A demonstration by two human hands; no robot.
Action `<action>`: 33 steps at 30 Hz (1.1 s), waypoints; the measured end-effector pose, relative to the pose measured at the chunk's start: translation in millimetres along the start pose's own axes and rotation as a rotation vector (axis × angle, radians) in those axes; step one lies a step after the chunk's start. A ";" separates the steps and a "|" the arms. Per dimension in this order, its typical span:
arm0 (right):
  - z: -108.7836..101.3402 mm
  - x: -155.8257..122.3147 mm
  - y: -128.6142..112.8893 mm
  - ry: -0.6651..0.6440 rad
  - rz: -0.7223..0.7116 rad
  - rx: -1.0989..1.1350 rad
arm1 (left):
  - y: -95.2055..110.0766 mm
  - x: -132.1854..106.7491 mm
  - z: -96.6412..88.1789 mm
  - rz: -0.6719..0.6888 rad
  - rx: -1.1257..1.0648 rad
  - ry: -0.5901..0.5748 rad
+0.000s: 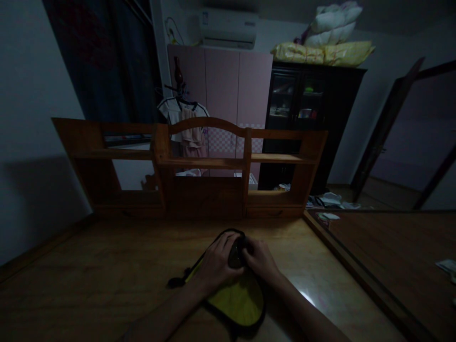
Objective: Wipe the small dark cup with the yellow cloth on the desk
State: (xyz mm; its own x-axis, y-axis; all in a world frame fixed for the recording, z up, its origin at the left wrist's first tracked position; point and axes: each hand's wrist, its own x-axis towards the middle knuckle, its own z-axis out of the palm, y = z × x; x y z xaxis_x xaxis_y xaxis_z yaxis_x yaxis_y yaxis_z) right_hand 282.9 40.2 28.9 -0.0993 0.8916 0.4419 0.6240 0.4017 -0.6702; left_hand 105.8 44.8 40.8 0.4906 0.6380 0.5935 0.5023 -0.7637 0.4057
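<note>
A flat yellow fabric item with a black rim (244, 301) lies on the wooden desk (107, 270) in front of me, with a black cord end (175, 282) trailing to its left. My left hand (217, 263) rests on its upper part with fingers curled. Beside it, my right hand (260, 259) is also closed. Both hands grip a small dark round object (235, 254) between them, which is too dim to name.
A wooden shelf unit (206, 161) stands along the desk's back edge. Behind it are hanging clothes (187, 128), a pink wardrobe (231, 90), a dark cabinet (306, 118) topped with bedding, and an air conditioner (228, 28). An open door (392, 133) is at right.
</note>
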 end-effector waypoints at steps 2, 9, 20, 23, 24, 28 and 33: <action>-0.6 0.4 -0.1 0.002 0.005 0.030 | -0.1 -0.5 1.2 0.003 -0.004 0.009; -2.9 4.8 0.5 0.055 0.044 0.280 | 2.6 0.7 -0.5 0.002 -0.022 0.035; 2.4 6.2 -4.1 -0.137 0.169 0.638 | -0.6 -3.3 3.5 0.005 -0.035 0.044; 2.7 5.3 2.3 -0.138 0.177 0.668 | 1.4 -2.9 2.2 0.029 -0.039 0.038; 3.1 5.2 4.6 -0.128 0.185 0.678 | 2.0 -2.6 1.5 0.034 -0.041 0.035; 6.5 5.1 9.2 -0.061 0.226 0.660 | 2.1 -2.6 1.3 0.039 -0.023 0.036; 8.4 3.6 4.9 -0.040 0.149 0.626 | -1.6 -4.5 4.8 0.085 0.046 0.014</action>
State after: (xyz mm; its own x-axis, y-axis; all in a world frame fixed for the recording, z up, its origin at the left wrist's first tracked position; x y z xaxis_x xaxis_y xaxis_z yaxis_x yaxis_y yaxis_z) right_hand 279.0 47.2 22.2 -0.0829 0.9495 0.3025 0.0643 0.3080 -0.9492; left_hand 106.2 43.6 34.2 0.5229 0.5691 0.6346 0.4911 -0.8096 0.3214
